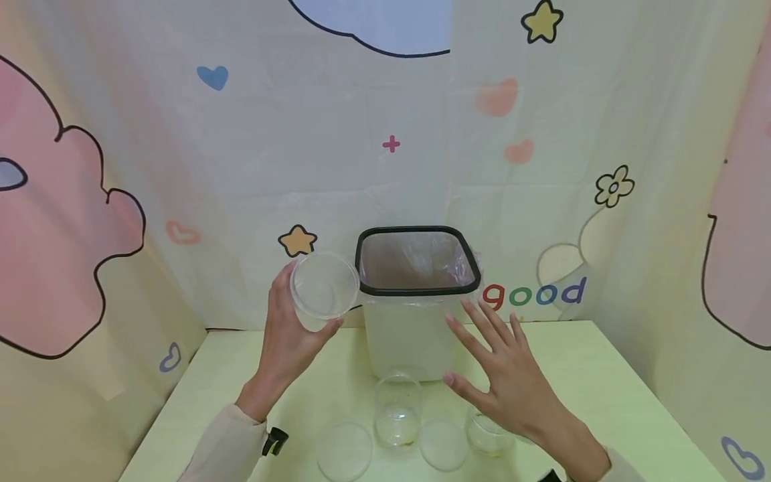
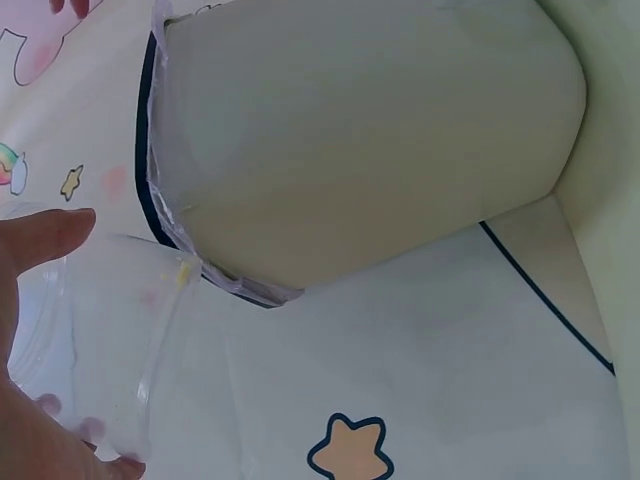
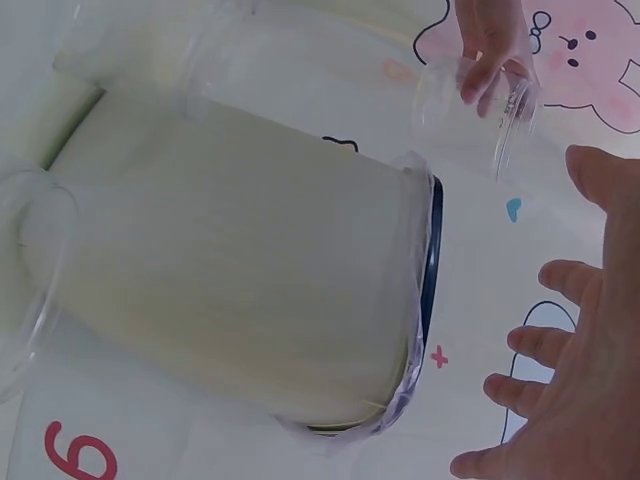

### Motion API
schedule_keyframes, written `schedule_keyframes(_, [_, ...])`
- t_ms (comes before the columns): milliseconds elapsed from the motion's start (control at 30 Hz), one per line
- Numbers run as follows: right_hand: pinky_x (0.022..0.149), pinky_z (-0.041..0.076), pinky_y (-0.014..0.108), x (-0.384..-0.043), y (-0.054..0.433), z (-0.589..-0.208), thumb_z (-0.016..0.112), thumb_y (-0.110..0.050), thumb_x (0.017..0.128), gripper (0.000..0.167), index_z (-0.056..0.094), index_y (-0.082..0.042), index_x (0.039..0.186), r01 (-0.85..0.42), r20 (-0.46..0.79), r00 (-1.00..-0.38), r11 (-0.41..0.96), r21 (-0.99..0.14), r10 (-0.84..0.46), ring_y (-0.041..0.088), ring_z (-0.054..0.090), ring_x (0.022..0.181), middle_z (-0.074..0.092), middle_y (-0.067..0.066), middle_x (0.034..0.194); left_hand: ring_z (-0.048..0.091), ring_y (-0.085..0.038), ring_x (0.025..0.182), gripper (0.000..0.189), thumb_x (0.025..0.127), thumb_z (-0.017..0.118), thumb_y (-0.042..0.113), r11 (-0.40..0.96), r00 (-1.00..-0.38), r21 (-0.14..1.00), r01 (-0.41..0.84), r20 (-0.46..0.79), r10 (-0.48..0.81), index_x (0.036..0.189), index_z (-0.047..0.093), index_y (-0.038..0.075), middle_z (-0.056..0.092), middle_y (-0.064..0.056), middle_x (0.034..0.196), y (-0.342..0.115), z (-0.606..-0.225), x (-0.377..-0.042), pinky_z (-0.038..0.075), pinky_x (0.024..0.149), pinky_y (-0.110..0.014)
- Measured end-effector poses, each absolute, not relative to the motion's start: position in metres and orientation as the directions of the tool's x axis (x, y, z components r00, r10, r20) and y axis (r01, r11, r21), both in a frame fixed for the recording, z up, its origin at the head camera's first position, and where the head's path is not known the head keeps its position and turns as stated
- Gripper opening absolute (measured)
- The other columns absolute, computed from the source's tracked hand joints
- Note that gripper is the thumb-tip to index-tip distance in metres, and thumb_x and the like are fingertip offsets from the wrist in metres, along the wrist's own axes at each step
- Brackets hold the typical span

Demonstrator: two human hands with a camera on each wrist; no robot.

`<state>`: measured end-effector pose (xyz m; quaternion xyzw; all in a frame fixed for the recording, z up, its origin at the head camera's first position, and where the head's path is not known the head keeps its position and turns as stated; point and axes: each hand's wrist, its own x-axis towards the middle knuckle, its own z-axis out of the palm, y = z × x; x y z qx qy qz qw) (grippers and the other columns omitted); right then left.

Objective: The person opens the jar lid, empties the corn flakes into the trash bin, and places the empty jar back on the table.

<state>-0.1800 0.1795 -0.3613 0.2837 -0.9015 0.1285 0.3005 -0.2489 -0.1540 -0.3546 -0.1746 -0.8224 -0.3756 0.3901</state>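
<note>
My left hand [image 1: 288, 348] grips a clear round plastic tub [image 1: 325, 286], raised beside the left of a waste bin [image 1: 409, 341]. The tub is tilted, with its round rim facing the head camera. In the left wrist view, the thumb and fingertips press on opposite sides of the see-through tub [image 2: 112, 335]. No contents show in it, only a small yellowish spot near its edge. My right hand [image 1: 508, 378] hovers in front of the bin's right side, fingers spread and holding nothing. Below it a clear tub [image 1: 486, 436] on the table is partly hidden.
The bin has a black rim [image 1: 415, 292] and a see-through liner. In front of it stands another clear tub [image 1: 397, 422], between two flat clear round lids [image 1: 345, 452]. Behind the table hangs a printed cloth [image 1: 337, 147].
</note>
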Motion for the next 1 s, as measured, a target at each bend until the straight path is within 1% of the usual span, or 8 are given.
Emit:
schedule_keyframes(233, [0.122, 0.005, 0.059, -0.174, 0.182, -0.376, 0.062, -0.053, 0.089, 0.075, 0.033, -0.029, 0.154, -0.588, 0.605, -0.664, 0.807, -0.059, -0.440, 0.031, 0.021, 0.151, 0.024, 0.006, 0.163, 0.043, -0.032, 0.130, 0.113, 0.063, 0.092, 0.023, 0.619, -0.693, 0.561, 0.550, 0.720, -0.035, 0.152, 0.022, 0.015, 0.039, -0.013, 0.146, -0.155, -0.372, -0.243, 0.044, 0.100, -0.058])
schedule_keyframes(400, [0.123, 0.003, 0.056, -0.171, 0.181, -0.388, 0.060, -0.053, 0.091, 0.072, 0.034, -0.028, 0.154, -0.598, 0.610, -0.658, 0.799, -0.065, -0.443, 0.027, 0.019, 0.152, 0.024, 0.004, 0.164, 0.043, -0.031, 0.130, 0.115, 0.062, 0.093, 0.023, 0.611, -0.738, 0.611, 0.503, 0.672, -0.064, 0.153, 0.022, 0.015, 0.039, -0.012, 0.147, -0.156, -0.388, -0.242, 0.043, 0.101, -0.057])
schedule_keyframes(533, [0.124, -0.004, 0.050, -0.168, 0.180, -0.395, 0.059, -0.054, 0.091, 0.071, 0.035, -0.028, 0.153, -0.607, 0.617, -0.643, 0.793, -0.050, -0.453, 0.029, 0.021, 0.151, 0.023, 0.003, 0.164, 0.043, -0.031, 0.130, 0.115, 0.062, 0.093, 0.023, 0.601, -0.762, 0.641, 0.476, 0.642, -0.081, 0.152, 0.023, 0.014, 0.039, -0.012, 0.146, -0.155, -0.400, -0.241, 0.042, 0.103, -0.057])
schedule_keyframes(667, [0.124, -0.013, 0.039, -0.165, 0.179, -0.401, 0.058, -0.056, 0.091, 0.072, 0.034, -0.029, 0.154, -0.601, 0.604, -0.651, 0.798, -0.040, -0.460, 0.030, 0.022, 0.150, 0.022, 0.002, 0.165, 0.044, -0.030, 0.130, 0.114, 0.061, 0.093, 0.022, 0.587, -0.778, 0.662, 0.466, 0.623, -0.085, 0.152, 0.023, 0.015, 0.041, -0.012, 0.145, -0.153, -0.411, -0.240, 0.042, 0.103, -0.056])
schedule_keyframes(800, [0.122, -0.017, 0.034, -0.162, 0.179, -0.409, 0.058, -0.056, 0.091, 0.073, 0.033, -0.029, 0.154, -0.595, 0.594, -0.661, 0.803, -0.041, -0.459, 0.029, 0.022, 0.149, 0.022, 0.002, 0.164, 0.044, -0.030, 0.131, 0.113, 0.061, 0.093, 0.022, 0.570, -0.791, 0.683, 0.457, 0.606, -0.091, 0.151, 0.024, 0.016, 0.041, -0.011, 0.144, -0.149, -0.422, -0.240, 0.041, 0.105, -0.054])
schedule_keyframes(900, [0.123, -0.014, 0.035, -0.160, 0.179, -0.416, 0.058, -0.056, 0.091, 0.071, 0.038, -0.026, 0.152, -0.603, 0.610, -0.648, 0.797, -0.044, -0.457, 0.029, 0.024, 0.149, 0.026, 0.003, 0.163, 0.045, -0.031, 0.131, 0.113, 0.061, 0.093, 0.022, 0.561, -0.802, 0.697, 0.447, 0.590, -0.095, 0.151, 0.025, 0.015, 0.042, -0.011, 0.145, -0.146, -0.429, -0.239, 0.041, 0.106, -0.054])
schedule_keyframes(933, [0.124, -0.011, 0.038, -0.159, 0.179, -0.418, 0.058, -0.056, 0.091, 0.070, 0.039, -0.026, 0.152, -0.605, 0.615, -0.643, 0.795, -0.044, -0.456, 0.029, 0.025, 0.148, 0.028, 0.003, 0.163, 0.045, -0.031, 0.131, 0.113, 0.061, 0.093, 0.021, 0.558, -0.807, 0.704, 0.440, 0.582, -0.097, 0.151, 0.025, 0.015, 0.042, -0.011, 0.145, -0.145, -0.432, -0.239, 0.041, 0.106, -0.054])
schedule_keyframes(1000, [0.124, 0.000, 0.050, -0.158, 0.178, -0.422, 0.057, -0.057, 0.091, 0.070, 0.039, -0.026, 0.151, -0.608, 0.621, -0.637, 0.793, -0.042, -0.456, 0.029, 0.026, 0.148, 0.029, 0.003, 0.162, 0.045, -0.033, 0.131, 0.113, 0.060, 0.093, 0.020, 0.552, -0.818, 0.718, 0.425, 0.565, -0.106, 0.150, 0.025, 0.014, 0.042, -0.012, 0.145, -0.144, -0.437, -0.238, 0.041, 0.105, -0.056])
